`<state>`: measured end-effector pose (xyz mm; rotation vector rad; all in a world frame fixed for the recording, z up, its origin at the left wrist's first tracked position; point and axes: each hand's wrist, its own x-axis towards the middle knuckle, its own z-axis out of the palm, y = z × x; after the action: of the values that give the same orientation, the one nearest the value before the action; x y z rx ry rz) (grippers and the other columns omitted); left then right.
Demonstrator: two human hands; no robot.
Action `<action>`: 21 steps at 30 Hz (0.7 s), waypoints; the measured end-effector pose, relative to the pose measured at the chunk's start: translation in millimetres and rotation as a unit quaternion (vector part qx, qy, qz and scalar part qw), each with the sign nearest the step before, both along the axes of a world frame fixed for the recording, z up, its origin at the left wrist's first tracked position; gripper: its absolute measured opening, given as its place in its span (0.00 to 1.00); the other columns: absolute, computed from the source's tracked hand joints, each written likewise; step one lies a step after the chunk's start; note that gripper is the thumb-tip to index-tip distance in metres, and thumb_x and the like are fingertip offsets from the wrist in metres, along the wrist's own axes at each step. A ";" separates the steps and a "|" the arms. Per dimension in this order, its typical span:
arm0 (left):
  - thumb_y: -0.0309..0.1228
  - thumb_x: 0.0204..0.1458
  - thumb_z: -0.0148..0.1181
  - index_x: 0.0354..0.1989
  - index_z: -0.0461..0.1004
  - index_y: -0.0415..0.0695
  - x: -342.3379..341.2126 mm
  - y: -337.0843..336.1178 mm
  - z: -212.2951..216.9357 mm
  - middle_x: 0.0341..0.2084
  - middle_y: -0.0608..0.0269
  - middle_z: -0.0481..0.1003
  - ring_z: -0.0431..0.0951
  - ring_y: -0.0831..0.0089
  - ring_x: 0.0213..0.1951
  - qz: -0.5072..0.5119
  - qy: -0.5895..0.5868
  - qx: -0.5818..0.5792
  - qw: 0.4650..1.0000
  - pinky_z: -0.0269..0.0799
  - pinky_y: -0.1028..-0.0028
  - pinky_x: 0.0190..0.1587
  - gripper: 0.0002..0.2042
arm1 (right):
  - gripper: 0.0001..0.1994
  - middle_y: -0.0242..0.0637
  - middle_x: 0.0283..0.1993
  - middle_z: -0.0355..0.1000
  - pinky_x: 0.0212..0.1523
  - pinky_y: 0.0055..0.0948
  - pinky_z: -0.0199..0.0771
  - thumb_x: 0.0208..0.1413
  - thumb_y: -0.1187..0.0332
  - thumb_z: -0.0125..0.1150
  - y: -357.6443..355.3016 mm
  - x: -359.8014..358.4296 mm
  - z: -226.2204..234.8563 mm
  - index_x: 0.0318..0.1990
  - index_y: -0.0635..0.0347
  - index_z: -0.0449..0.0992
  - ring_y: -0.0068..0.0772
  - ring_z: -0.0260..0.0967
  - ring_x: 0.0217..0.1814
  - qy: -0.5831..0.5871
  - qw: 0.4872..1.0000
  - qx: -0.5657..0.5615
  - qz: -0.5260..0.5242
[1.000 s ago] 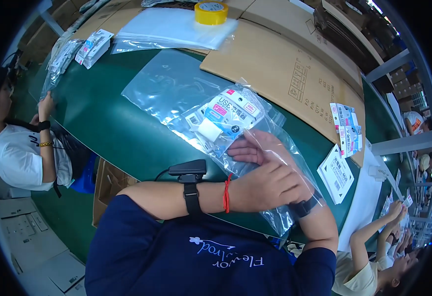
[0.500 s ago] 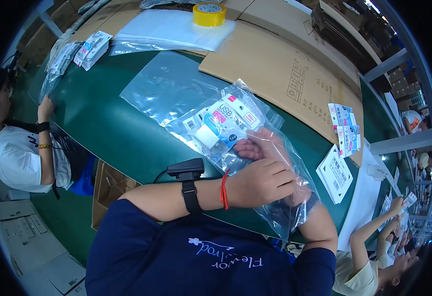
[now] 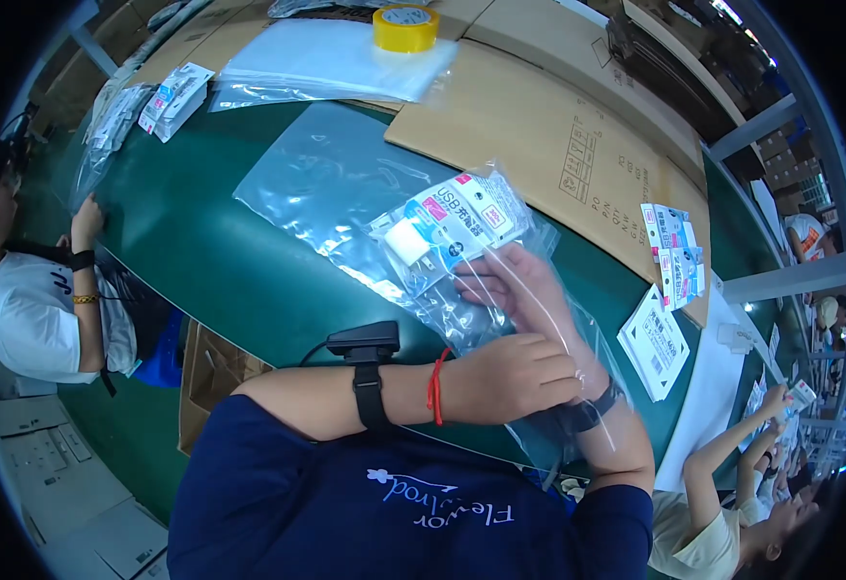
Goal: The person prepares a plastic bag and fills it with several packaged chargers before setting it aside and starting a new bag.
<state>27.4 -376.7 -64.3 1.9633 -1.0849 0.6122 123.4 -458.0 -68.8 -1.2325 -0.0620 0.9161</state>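
Blister packs of white USB chargers, with pink and blue cards, lie inside a clear plastic bag over the green table. My right hand reaches into the bag up to the wrist. Its fingers are spread and curve beside the packs' near edge; the film blurs whether they touch. Crossing over my right forearm, my left hand pinches the bag's mouth. A red string and a black strap with a small black device are on my left wrist. Another clear bag lies flat beneath the filled one.
A stack of clear bags with a yellow tape roll lies at the back. Cardboard covers the far right. More charger packs and white printed cards sit right. Co-workers sit left and right; further packs lie far left.
The charger packs have shifted slightly up and right within the bag. My right fingers have spread away from the packs' edge. My left hand keeps its pinch and has moved slightly down the bag.
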 end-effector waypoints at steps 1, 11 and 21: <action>0.27 0.44 0.57 0.38 0.73 0.37 1.7 2.2 0.9 0.34 0.57 0.72 0.74 0.62 0.38 0.006 0.005 -0.001 1.000 0.71 0.68 0.43 0.12 | 0.19 0.47 0.46 0.71 0.49 0.27 0.75 0.61 0.63 0.53 -3.1 2.1 -0.9 0.53 0.68 0.63 0.34 0.73 0.48 -0.011 0.999 -0.029 0.023; 0.40 0.51 0.57 0.52 0.68 0.37 40.5 52.9 2.7 0.56 0.53 0.66 0.60 0.58 0.61 0.276 0.059 0.145 0.948 0.48 0.54 0.64 0.23 | 0.23 0.42 0.48 0.70 0.34 0.21 0.74 0.61 0.70 0.49 -25.8 -1.9 -7.1 0.63 0.61 0.55 0.27 0.72 0.39 -0.045 0.997 0.041 -0.038; 0.44 0.51 0.56 0.55 0.66 0.35 33.9 47.5 -23.9 0.59 0.53 0.63 0.58 0.59 0.63 0.327 0.063 0.243 0.911 0.43 0.53 0.66 0.28 | 0.30 0.45 0.59 0.63 0.48 0.26 0.72 0.61 0.70 0.49 -43.5 -19.1 -12.1 0.68 0.64 0.45 0.31 0.69 0.53 -0.084 0.995 0.039 -0.023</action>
<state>61.4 -329.2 -88.2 2.7960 -0.4962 0.5755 104.3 -501.5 -80.9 -1.2318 -0.2002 0.7625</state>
